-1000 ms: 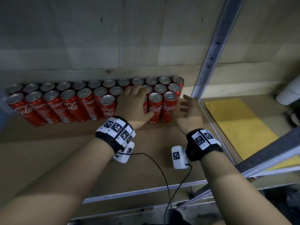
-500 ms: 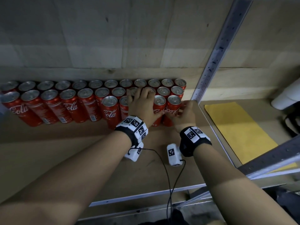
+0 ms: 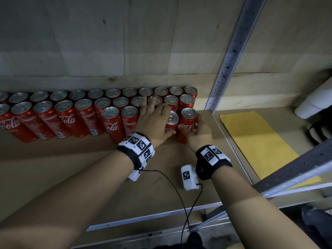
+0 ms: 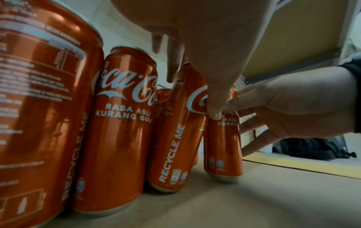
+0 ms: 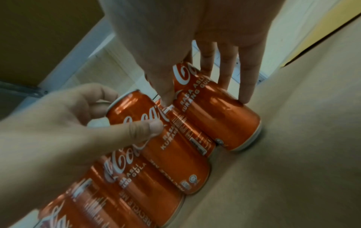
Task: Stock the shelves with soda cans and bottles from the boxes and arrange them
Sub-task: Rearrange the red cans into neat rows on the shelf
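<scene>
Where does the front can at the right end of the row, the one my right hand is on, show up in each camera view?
Head: the end can stands right of centre, with the right hand round it.
Left wrist: lower centre-right, beyond the left thumb.
Right wrist: centre-right, fingers on its far side.
Shared landmark: the yellow sheet, the yellow strip at right in the left wrist view.

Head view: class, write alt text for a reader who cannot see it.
Two hands grip red cans in the short front row on a wooden shelf: the left hand covers one, the right hand holds the end can. Two fuller rows stand behind.
</scene>
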